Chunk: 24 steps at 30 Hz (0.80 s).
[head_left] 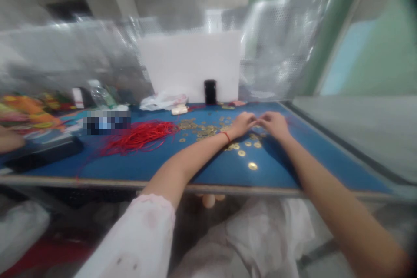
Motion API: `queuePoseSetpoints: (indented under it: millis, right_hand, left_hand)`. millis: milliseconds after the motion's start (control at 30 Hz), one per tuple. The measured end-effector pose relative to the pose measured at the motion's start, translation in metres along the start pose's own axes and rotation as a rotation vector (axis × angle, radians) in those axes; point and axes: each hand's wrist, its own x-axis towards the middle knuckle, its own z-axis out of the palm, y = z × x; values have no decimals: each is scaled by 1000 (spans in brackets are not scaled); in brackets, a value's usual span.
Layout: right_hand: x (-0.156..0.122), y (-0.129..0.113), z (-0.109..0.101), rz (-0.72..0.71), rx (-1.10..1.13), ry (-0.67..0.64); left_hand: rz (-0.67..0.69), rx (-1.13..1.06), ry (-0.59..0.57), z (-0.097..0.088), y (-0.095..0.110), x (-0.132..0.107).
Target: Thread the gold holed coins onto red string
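My left hand (243, 125) and my right hand (274, 124) meet over the blue tabletop, fingertips pinched together. Whatever they hold is too small and blurred to make out. Faint red strands show just right of my right hand. Under and around the hands lie many brass-coloured round pieces like coins (253, 166), some with a hole in the middle. A thicker spread of these coins reaches to the left of my left hand. Farther left is a loose heap of red cords (141, 137). A thin red string bracelet circles my left wrist.
At the back, a dark phone-like object (210, 92) stands against a white board (192, 61). Left of it are a plastic bag (163, 101) and a clear bottle (97, 94). A black object (45, 153) lies near another person's arm (9, 140). A raised ledge borders the right side.
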Motion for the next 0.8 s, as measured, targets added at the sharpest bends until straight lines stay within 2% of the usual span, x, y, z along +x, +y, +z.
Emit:
queuePoseSetpoints:
  millis: [200, 400, 800]
  right_hand:
    - [1, -3, -1, 120, 217, -3]
    - [-2, -13, -4, 250, 483, -109]
    - [-3, -10, -1, 337, 577, -97]
  left_hand:
    - [-12, -50, 18, 1, -3, 0]
    - [-7, -31, 60, 1, -2, 1]
    - [17, 53, 42, 4, -2, 0]
